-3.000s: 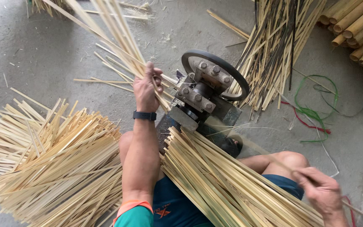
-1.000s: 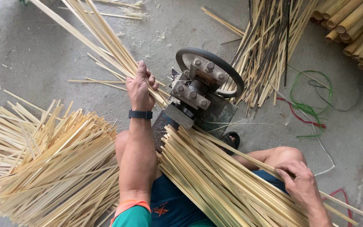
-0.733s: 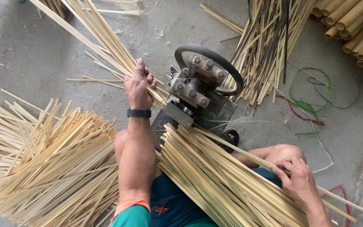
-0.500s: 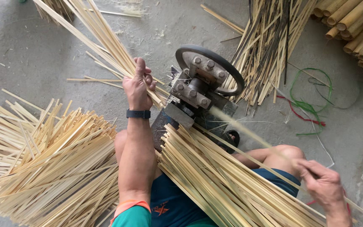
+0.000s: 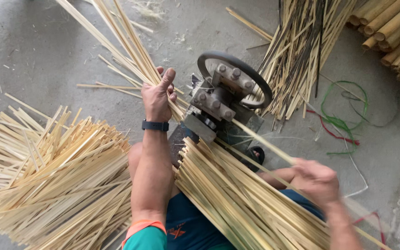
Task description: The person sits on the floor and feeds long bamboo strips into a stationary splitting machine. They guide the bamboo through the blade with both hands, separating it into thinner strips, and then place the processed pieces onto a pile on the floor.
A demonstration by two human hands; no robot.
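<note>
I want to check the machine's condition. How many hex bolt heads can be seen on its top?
6. Three on the upper metal block beside the black ring, three on the lower block nearer the left hand. More may be hidden underneath.

Bamboo workshop: strip piles (image 5: 56, 180), splitting machine (image 5: 225, 99), concrete floor (image 5: 33, 51).
</note>
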